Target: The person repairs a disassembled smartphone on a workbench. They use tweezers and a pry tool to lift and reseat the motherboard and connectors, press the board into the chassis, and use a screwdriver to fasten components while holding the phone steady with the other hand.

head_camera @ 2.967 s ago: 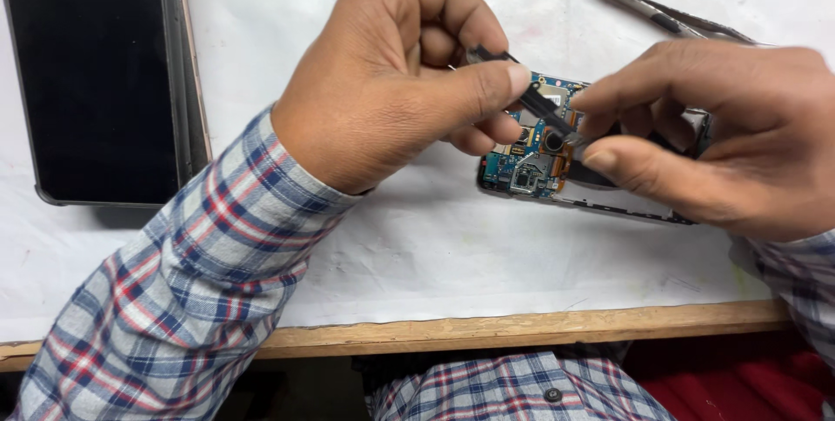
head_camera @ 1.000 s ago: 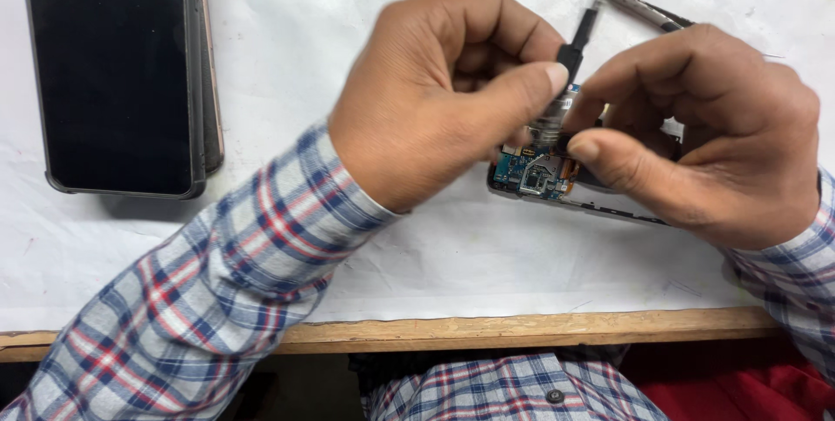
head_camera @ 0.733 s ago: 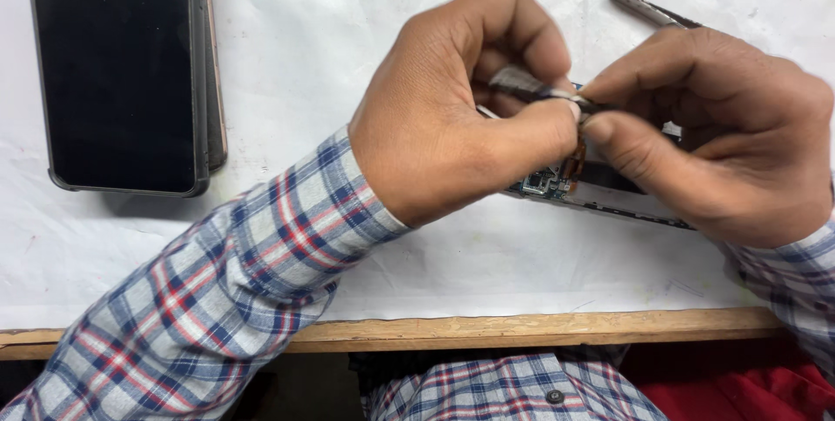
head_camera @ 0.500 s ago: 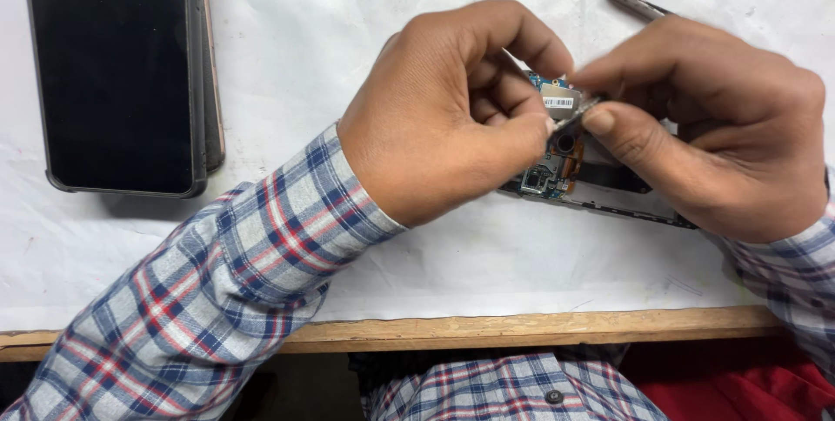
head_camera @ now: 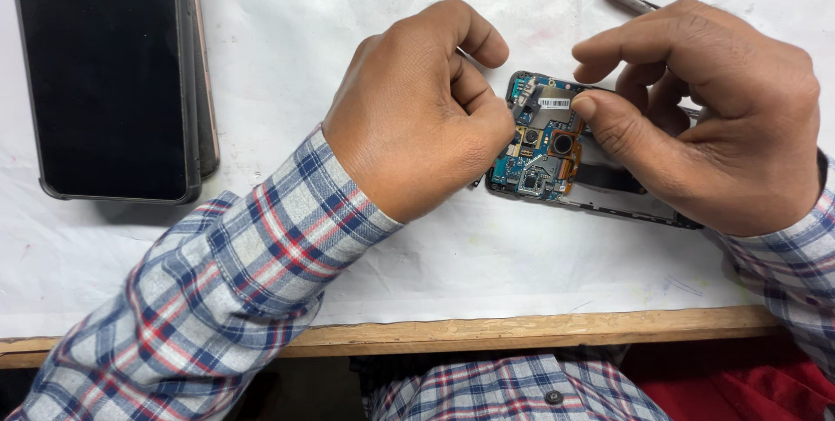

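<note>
- Opened smartphone point(head_camera: 557, 147): lies flat on the white paper sheet point(head_camera: 487, 247) that covers the bench point(head_camera: 522, 331), right of centre and between the two hands. Its back cover is off, which exposes a blue-green circuit board point(head_camera: 532, 156) with two round camera modules and a small metal shield bearing a white label.
- Left hand point(head_camera: 417, 116): curled into a loose fist just left of the phone, knuckles up. Thumb and forefinger are pinched together at the upper left edge of the board. A thin, pale sliver shows at the pinch; what it is cannot be told.
- Right hand point(head_camera: 713, 116): arched over the lower right part of the phone, fingers bent. The thumb tip presses on the top of the board beside the labelled shield, and the remaining fingers bear on the far side of the frame, steadying the phone.
- Metal tool tip point(head_camera: 628, 0): lies on the paper beyond the right hand, mostly hidden by the fingers.
- Stacked dark phones point(head_camera: 113, 73): two slabs with black glass faces, set one upon the other at the far left of the paper, well apart from the hands.
- Plaid sleeves point(head_camera: 217, 290): blue, red and white checked cloth covers both forearms to the wrists.
- Bench edge: a bare wooden strip runs below the paper, nearest the viewer.
</note>
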{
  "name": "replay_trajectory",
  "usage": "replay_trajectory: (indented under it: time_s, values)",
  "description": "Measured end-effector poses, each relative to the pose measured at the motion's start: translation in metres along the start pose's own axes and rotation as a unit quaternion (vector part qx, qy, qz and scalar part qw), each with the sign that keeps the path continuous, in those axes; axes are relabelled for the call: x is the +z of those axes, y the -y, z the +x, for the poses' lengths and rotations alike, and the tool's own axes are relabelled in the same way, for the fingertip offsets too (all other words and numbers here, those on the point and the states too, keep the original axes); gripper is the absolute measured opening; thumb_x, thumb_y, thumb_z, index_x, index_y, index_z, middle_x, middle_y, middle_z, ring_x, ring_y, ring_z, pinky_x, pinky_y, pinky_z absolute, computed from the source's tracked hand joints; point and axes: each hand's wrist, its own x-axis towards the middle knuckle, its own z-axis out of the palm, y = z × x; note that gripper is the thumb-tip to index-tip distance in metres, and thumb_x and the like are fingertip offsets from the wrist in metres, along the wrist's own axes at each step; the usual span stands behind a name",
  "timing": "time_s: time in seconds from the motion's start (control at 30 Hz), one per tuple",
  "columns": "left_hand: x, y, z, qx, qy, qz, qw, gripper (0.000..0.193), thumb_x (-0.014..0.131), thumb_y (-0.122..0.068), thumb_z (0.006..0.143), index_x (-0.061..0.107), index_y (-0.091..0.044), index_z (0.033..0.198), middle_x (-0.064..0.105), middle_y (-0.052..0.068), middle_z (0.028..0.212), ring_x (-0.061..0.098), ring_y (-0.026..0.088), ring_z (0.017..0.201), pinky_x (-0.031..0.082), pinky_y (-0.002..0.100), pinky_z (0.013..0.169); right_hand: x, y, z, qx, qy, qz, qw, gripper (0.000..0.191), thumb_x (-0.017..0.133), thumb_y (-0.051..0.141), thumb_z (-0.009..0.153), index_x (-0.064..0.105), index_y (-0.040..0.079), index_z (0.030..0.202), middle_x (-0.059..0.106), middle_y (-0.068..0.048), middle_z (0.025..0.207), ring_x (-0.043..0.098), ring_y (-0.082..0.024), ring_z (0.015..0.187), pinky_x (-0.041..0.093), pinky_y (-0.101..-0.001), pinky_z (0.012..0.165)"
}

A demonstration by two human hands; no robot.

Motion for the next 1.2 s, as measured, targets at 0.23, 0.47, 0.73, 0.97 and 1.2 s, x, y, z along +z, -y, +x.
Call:
replay_trajectory:
  time_s: [0.23, 0.47, 0.73, 0.97, 1.2]
  values:
    - [-0.006, -0.008, -0.001, 0.048, -0.01, 0.029, 0.998, 0.029, 0.074, -0.012, 0.079, 0.064, 0.001, 0.104, 0.072, 0.003, 0.063, 0.075, 0.013, 0.056, 0.06, 0.027, 0.055, -0.004, 0.002, 0.007, 0.003, 0.002, 0.001, 1.0, 0.026, 0.079, 0.001, 0.088, 0.068, -0.009, 0.11, 0.07, -0.019, 0.096, 0.068, -0.017, 0.072, 0.05, -0.0226, 0.049]
    - [-0.006, -0.006, 0.0, 0.093, -0.039, 0.098, 0.99, 0.029, 0.076, -0.013, 0.082, 0.064, 0.0, 0.105, 0.068, 0.004, 0.06, 0.073, 0.017, 0.055, 0.058, 0.031, 0.053, -0.002, 0.007, 0.011, 0.004, 0.003, -0.024, 1.0, 0.035, 0.085, 0.006, 0.085, 0.07, -0.005, 0.114, 0.07, -0.018, 0.097, 0.063, -0.016, 0.07, 0.047, -0.0264, 0.052]
    - [-0.003, -0.009, 0.0, 0.106, -0.045, 0.118, 0.986, 0.031, 0.076, -0.018, 0.086, 0.062, 0.002, 0.106, 0.064, 0.008, 0.056, 0.071, 0.019, 0.049, 0.056, 0.032, 0.042, -0.009, 0.01, 0.013, -0.061, 0.015, -0.104, 0.993, 0.042, 0.088, 0.018, 0.077, 0.073, -0.001, 0.111, 0.071, -0.016, 0.109, 0.059, -0.034, 0.101, 0.046, -0.0464, 0.088]
    - [-0.002, -0.01, -0.002, 0.102, -0.052, 0.095, 0.989, 0.028, 0.074, -0.016, 0.086, 0.063, 0.002, 0.104, 0.065, 0.006, 0.057, 0.07, 0.018, 0.049, 0.056, 0.031, 0.044, -0.005, 0.009, 0.008, -0.072, 0.04, -0.096, 0.992, 0.059, 0.089, 0.03, 0.073, 0.07, 0.0, 0.12, 0.068, -0.017, 0.112, 0.056, -0.033, 0.101, 0.045, -0.0465, 0.088]
    - [-0.001, -0.011, -0.003, 0.079, -0.045, 0.045, 0.995, 0.022, 0.068, -0.013, 0.089, 0.063, 0.001, 0.106, 0.065, 0.005, 0.057, 0.071, 0.015, 0.049, 0.057, 0.028, 0.045, -0.001, 0.013, 0.005, -0.07, 0.031, -0.09, 0.993, 0.07, 0.09, 0.039, 0.071, 0.065, 0.001, 0.124, 0.064, -0.018, 0.118, 0.056, -0.036, 0.105, 0.045, -0.0497, 0.091]
